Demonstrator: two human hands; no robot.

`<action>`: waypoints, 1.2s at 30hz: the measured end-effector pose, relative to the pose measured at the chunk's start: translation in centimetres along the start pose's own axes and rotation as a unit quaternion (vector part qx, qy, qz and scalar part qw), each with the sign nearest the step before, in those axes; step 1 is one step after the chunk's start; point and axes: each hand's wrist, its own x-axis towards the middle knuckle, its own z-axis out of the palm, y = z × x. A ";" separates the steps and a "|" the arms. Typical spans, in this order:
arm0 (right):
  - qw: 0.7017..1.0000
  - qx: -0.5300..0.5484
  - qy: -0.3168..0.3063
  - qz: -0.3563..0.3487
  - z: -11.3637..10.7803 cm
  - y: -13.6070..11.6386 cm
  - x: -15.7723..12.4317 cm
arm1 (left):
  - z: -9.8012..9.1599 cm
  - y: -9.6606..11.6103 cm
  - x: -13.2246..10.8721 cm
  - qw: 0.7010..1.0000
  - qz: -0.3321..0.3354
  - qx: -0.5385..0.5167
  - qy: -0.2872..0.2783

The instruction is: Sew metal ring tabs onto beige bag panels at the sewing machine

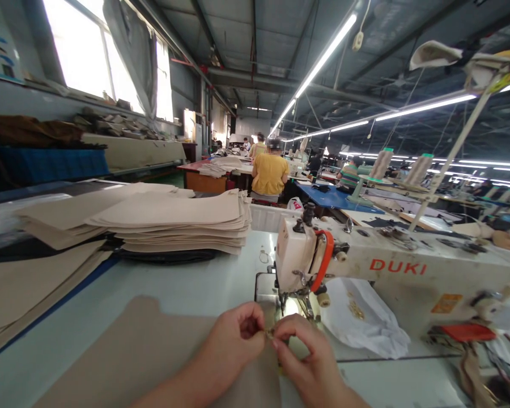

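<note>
My left hand (240, 334) and my right hand (308, 354) meet in front of the sewing machine's needle area, both closed in a pinch. Between their fingertips is a small brass-coloured metal piece (269, 334), too small and partly covered to tell its exact kind. Beneath my left hand and forearm, a flat beige fabric panel (153, 340) lies on the table, its right end close to the machine. The white sewing machine (300, 255) has a lit needle area just beyond my fingers. To its right, a white plastic bag (378, 331) carries several gold-coloured metal pieces (356, 306).
Stacked beige fabric panels (187, 218) stand at the back left, with more panels (38, 289) at the left edge. A red-topped item (467, 333) and straps lie at the right. Thread cones (419, 170) rise behind the machine. A person in yellow (270, 174) sits farther off.
</note>
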 end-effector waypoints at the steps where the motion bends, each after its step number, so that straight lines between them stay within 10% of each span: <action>1: 1.000 -0.002 0.004 -0.017 0.0 0.0 0.0 | -0.1 0.0 0.1 1.000 0.001 -0.006 -0.004; 22: 0.998 -0.004 0.039 0.040 0.3 0.3 0.1 | -0.4 1.5 0.1 0.997 0.001 -0.061 -0.045; 36: 0.937 0.264 0.023 0.229 0.7 0.7 0.3 | 0.0 1.7 -1.4 0.989 0.101 0.107 0.021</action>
